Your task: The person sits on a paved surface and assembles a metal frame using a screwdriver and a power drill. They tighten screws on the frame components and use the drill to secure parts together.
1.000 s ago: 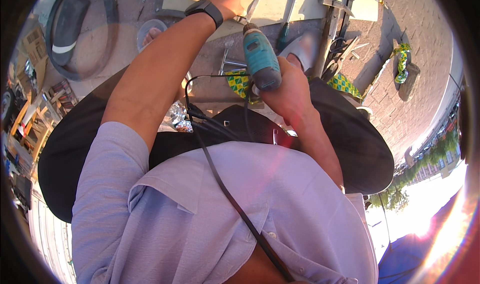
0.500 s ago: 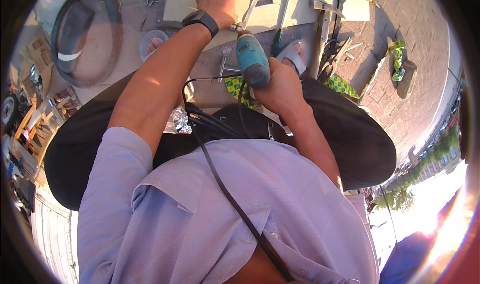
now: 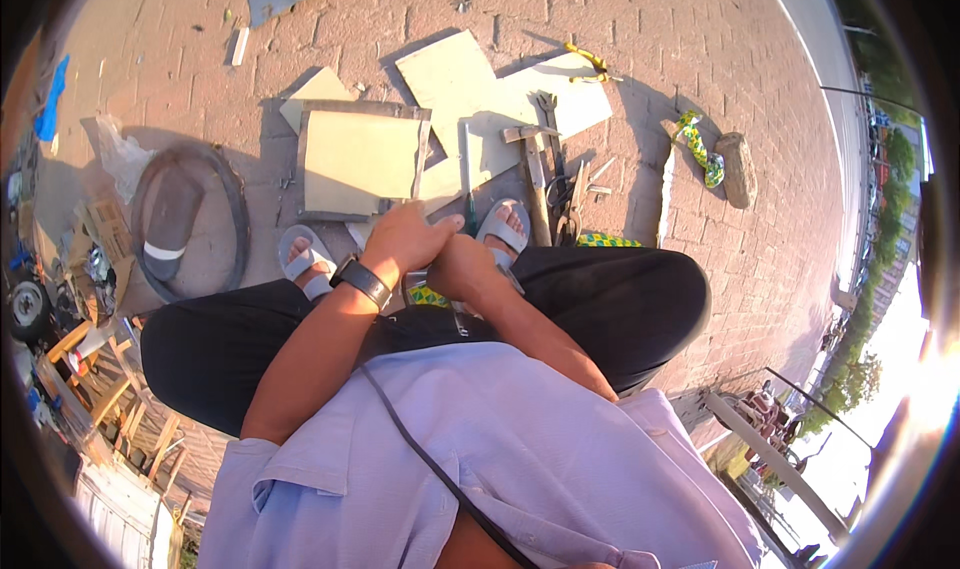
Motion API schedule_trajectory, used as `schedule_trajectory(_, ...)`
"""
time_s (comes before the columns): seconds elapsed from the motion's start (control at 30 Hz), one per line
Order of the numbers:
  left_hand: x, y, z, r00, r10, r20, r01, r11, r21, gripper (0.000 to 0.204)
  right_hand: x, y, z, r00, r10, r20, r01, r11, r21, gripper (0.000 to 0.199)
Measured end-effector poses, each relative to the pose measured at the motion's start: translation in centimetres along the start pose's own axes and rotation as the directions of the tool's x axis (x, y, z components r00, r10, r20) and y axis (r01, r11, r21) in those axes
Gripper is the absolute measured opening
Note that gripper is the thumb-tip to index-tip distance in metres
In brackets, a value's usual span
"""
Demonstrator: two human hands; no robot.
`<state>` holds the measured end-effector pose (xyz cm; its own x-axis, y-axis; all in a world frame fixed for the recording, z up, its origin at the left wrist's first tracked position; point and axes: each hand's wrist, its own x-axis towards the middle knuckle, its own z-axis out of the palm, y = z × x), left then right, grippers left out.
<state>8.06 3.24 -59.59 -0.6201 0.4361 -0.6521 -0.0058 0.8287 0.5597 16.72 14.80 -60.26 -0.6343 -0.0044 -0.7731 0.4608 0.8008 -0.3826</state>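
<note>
My left hand [image 3: 402, 237] and my right hand [image 3: 464, 268] meet in front of my lap, between my sandalled feet. The left fingers are curled, with the thumb reaching toward the right hand, which is closed like a fist. Whatever either hand grips is hidden beneath them. Just beyond the left hand lies a pale square board [image 3: 362, 164] with dark edging strips. To its right rest more pale boards [image 3: 455, 79], a screwdriver [image 3: 469, 184] with a teal handle, and a hammer [image 3: 533, 174]. No drill can be made out now.
Right of my feet lie a wrench [image 3: 550, 124] and dark-handled cutters [image 3: 574, 209]. A yellow tool [image 3: 590, 62] lies at the far board. Farther right is a stone [image 3: 738, 169] beside patterned cloth [image 3: 704, 149]. A black rubber ring [image 3: 240, 219] lies left, near stacked wood.
My left hand has left the board, where it lay spread, and come back to my right hand. The teal drill in my right hand is out of sight. The view has shifted, showing more ground ahead.
</note>
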Motion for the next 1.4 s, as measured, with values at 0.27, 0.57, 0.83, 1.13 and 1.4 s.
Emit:
schedule_trajectory(0.27, -1.9, 0.8, 1.7, 0.960, 0.030, -0.278, -0.053, 0.996, -0.075, 0.056, 1.7, 1.5, 1.9, 0.997, -0.074, -0.028, 0.075, 0.997, 0.029, 0.033)
schedule_trajectory(0.57, -1.6, 2.3, 0.4, 0.967, -0.047, -0.250, 0.029, 0.997, -0.075, 0.047, -0.1, 0.3, -0.7, 0.996, -0.067, -0.054, 0.070, 0.995, 0.066, 0.033)
schedule_trajectory(0.83, -1.5, 2.1, 0.0, 0.976, -0.029, -0.215, 0.014, 0.997, -0.069, 0.048, 1.2, 0.5, 0.1, 0.996, -0.085, -0.022, 0.085, 0.996, 0.028, 0.032)
schedule_trajectory(1.13, -1.5, 1.2, 0.3, 0.971, 0.011, -0.239, -0.021, 0.999, -0.039, 0.048, 1.3, 0.6, 0.7, 0.990, -0.122, -0.065, 0.125, 0.991, 0.038, 0.035)
schedule_trajectory(1.4, -1.4, 0.7, 0.6, 0.967, 0.038, -0.251, -0.046, 0.999, -0.027, 0.045, -0.1, -0.4, -0.1, 0.988, -0.120, -0.096, 0.128, 0.989, 0.077, 0.035)
